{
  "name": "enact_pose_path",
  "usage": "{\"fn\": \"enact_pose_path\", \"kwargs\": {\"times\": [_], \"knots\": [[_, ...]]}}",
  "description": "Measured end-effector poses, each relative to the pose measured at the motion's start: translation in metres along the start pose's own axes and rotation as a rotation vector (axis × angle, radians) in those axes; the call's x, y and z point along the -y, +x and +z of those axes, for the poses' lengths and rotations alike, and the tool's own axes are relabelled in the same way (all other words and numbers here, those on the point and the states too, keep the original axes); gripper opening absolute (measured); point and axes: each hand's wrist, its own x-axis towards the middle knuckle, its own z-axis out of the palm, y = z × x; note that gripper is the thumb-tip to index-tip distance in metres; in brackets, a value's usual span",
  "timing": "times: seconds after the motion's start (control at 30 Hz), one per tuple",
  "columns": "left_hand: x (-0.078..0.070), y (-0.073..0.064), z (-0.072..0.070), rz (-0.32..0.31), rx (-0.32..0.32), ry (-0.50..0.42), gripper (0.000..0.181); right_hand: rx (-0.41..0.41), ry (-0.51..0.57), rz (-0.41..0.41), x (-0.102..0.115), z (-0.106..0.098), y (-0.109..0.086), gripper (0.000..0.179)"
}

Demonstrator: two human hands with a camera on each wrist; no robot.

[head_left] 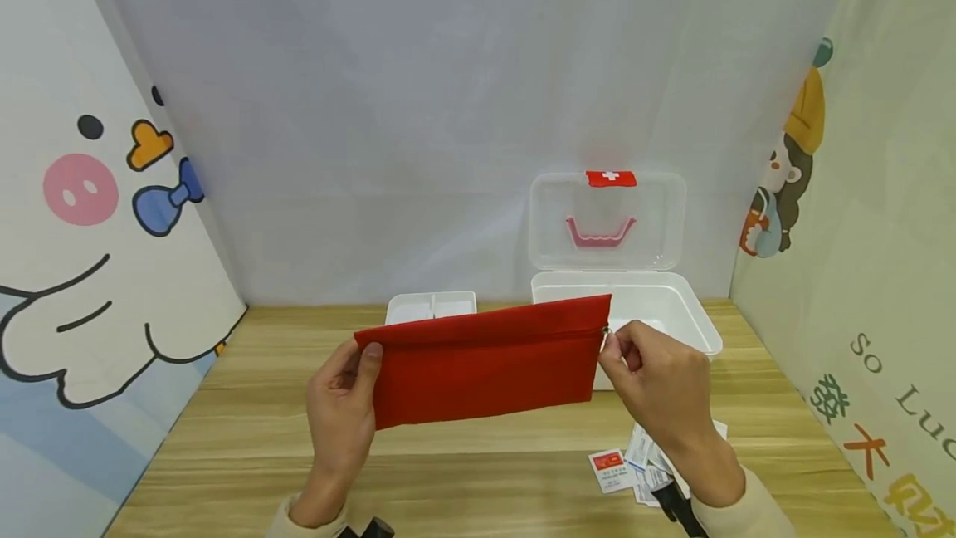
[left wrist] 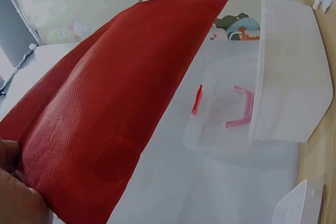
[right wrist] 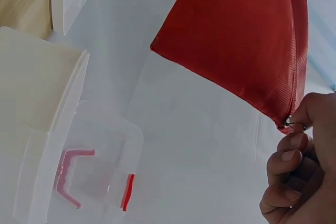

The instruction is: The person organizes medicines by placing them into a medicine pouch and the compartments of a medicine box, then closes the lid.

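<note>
Red zippered pouch, just one, spans between the two hands, its long axis running left to right, rising rightward. The left hand grips its left end; beyond the pouch sits one white divided tray. The right hand pinches the one zipper pull at the right end. Beyond that hand stands one open first-aid box; by its wrist, overlapping packets, too jumbled to count.
</note>
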Motion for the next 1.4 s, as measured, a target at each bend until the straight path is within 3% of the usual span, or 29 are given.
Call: {"fn": "enact_pose_path", "kwargs": {"times": [0.17,0.53,0.67,0.73,0.9,1.03,1.13,1.4], "knots": [[-0.004,0.002,0.005,-0.048,-0.039,-0.086,0.016,-0.012,0.016,0.012,-0.001,0.0,-0.001,0.019],[-0.005,0.001,0.012,-0.018,-0.022,-0.161,0.015,-0.051,0.185,0.071,-0.004,-0.002,0.0,0.006],[-0.008,0.002,0.017,0.009,-0.014,-0.2,0.015,-0.026,0.279,0.142,-0.005,-0.006,0.003,0.025],[-0.01,0.002,0.021,0.02,0.001,-0.222,0.016,0.028,0.332,0.205,-0.005,-0.009,0.005,0.028],[-0.013,0.002,0.031,0.019,0.04,-0.244,0.019,0.129,0.495,0.392,-0.006,-0.018,0.007,0.016],[-0.014,0.004,0.041,-0.026,0.051,-0.226,0.019,0.111,0.534,0.465,-0.009,-0.025,0.01,0.015],[-0.015,0.007,0.047,-0.058,0.073,-0.205,0.019,0.079,0.501,0.501,-0.013,-0.03,0.01,0.015],[-0.013,0.014,0.06,-0.038,0.204,-0.191,0.019,0.038,0.527,0.544,-0.033,-0.039,0.012,0.017]]}}
